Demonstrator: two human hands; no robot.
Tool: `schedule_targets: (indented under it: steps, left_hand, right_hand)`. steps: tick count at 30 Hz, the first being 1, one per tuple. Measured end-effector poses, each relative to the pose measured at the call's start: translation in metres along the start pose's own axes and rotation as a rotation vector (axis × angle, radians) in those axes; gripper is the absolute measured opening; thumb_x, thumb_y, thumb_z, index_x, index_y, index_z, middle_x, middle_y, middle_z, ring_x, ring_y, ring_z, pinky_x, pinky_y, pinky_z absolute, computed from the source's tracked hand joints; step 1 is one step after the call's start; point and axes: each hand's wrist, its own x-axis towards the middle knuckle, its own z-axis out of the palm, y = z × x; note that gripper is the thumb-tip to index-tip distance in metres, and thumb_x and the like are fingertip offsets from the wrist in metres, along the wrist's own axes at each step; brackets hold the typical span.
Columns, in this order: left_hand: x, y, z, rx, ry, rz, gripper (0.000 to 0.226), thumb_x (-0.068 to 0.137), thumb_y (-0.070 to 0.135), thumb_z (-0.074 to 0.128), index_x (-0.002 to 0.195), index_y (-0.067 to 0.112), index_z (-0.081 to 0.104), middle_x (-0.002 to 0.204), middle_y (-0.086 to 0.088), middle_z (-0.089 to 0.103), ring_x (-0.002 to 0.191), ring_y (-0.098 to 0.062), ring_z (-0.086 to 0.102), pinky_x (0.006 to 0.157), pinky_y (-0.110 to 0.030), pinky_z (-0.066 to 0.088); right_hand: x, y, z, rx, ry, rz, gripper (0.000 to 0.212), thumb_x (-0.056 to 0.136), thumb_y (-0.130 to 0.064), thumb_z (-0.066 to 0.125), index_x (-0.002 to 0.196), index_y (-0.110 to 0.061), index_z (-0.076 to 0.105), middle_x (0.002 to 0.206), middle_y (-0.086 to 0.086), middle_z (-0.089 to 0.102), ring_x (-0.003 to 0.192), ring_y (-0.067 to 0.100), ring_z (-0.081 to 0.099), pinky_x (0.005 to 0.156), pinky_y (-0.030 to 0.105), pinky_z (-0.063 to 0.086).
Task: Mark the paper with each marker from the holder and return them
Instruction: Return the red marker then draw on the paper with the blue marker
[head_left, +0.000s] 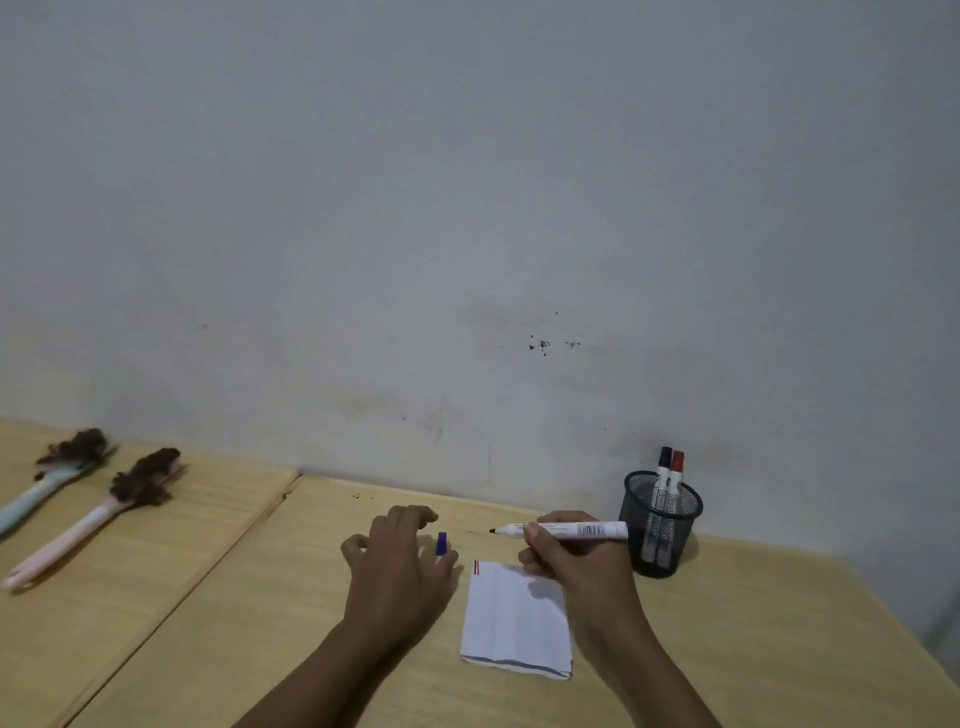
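Note:
My right hand (574, 561) holds an uncapped white marker (566, 530) level above the table, its dark tip pointing left. A folded white paper (514, 618) lies below it, with short red and dark marks at its top left corner. My left hand (397, 561) hovers left of the paper, fingers spread, and the blue cap (441, 543) sits at its fingertips; whether it is gripped is unclear. A black mesh holder (660, 522) stands at the right, with a black-capped marker (664, 467) and a red-capped marker (676, 470) upright in it.
Two long-handled brushes with dark bristles lie at the far left, one teal (47, 480) and one pink (88, 519). The wooden table (753, 649) meets a grey wall behind. A seam (208, 582) runs between two tabletops.

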Motion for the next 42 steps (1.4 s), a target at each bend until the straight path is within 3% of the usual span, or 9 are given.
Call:
schedule_targets:
  steps: [3, 7, 13, 18, 21, 31, 42]
  left_hand:
    - [-0.020, 0.004, -0.004, 0.049, -0.071, 0.078, 0.038, 0.080, 0.062, 0.053, 0.110, 0.042, 0.044, 0.109, 0.025, 0.046, 0.104, -0.003, 0.047, 0.096, -0.036, 0.020]
    - [-0.019, -0.003, -0.003, 0.124, -0.249, 0.165, 0.060, 0.075, 0.075, 0.047, 0.127, 0.046, 0.046, 0.124, 0.025, 0.051, 0.114, -0.003, 0.043, 0.097, -0.036, 0.020]
    - [-0.008, -0.010, 0.003, 0.168, -0.344, 0.241, 0.046, 0.081, 0.070, 0.051, 0.121, 0.049, 0.060, 0.127, 0.023, 0.055, 0.119, -0.005, 0.039, 0.093, -0.037, 0.020]
    - [-0.005, -0.012, 0.002, 0.120, -0.376, 0.262, 0.040, 0.081, 0.066, 0.057, 0.115, 0.046, 0.067, 0.124, 0.021, 0.055, 0.117, -0.009, 0.039, 0.101, -0.043, 0.025]
    - [-0.006, -0.011, 0.001, 0.114, -0.406, 0.241, 0.040, 0.082, 0.063, 0.059, 0.116, 0.044, 0.067, 0.128, 0.017, 0.053, 0.120, -0.012, 0.038, 0.105, -0.052, 0.026]
    - [-0.008, -0.010, -0.001, 0.104, -0.450, 0.219, 0.042, 0.084, 0.061, 0.058, 0.120, 0.042, 0.065, 0.132, 0.013, 0.051, 0.124, -0.014, 0.033, 0.107, -0.062, 0.023]
    - [-0.008, -0.010, -0.001, 0.118, -0.464, 0.214, 0.042, 0.084, 0.061, 0.058, 0.120, 0.042, 0.065, 0.131, 0.013, 0.051, 0.124, -0.015, 0.033, 0.107, -0.062, 0.023]
  right_hand:
    - [0.009, 0.013, 0.010, -0.127, -0.046, 0.033, 0.021, 0.093, -0.015, 0.068, 0.089, 0.005, 0.063, 0.071, 0.021, 0.071, 0.061, 0.028, 0.064, 0.058, 0.039, 0.056]
    - [0.025, 0.031, 0.019, -0.259, -0.120, 0.093, 0.015, 0.098, -0.017, 0.061, 0.096, -0.003, 0.067, 0.073, 0.018, 0.069, 0.060, 0.023, 0.063, 0.056, 0.032, 0.054]
    - [0.030, 0.051, 0.018, -0.502, -0.140, 0.074, 0.005, 0.091, -0.024, 0.071, 0.090, -0.019, 0.070, 0.073, -0.002, 0.071, 0.055, 0.003, 0.065, 0.053, 0.015, 0.051]
    - [0.034, 0.052, 0.020, -0.504, -0.093, 0.045, 0.023, 0.093, -0.025, 0.068, 0.080, -0.005, 0.071, 0.067, 0.014, 0.070, 0.050, 0.007, 0.060, 0.050, 0.019, 0.050]
    - [0.034, 0.052, 0.021, -0.533, -0.078, 0.041, 0.026, 0.093, -0.027, 0.067, 0.079, -0.005, 0.072, 0.064, 0.009, 0.070, 0.048, 0.006, 0.060, 0.049, 0.019, 0.049]
    - [0.032, 0.057, 0.025, -0.622, -0.053, 0.037, 0.026, 0.093, -0.035, 0.067, 0.084, -0.012, 0.074, 0.066, -0.002, 0.069, 0.051, 0.003, 0.064, 0.056, 0.019, 0.048]
    - [0.031, 0.057, 0.026, -0.692, -0.086, 0.015, 0.027, 0.093, -0.037, 0.066, 0.085, -0.012, 0.073, 0.069, -0.003, 0.068, 0.056, 0.006, 0.064, 0.058, 0.016, 0.047]
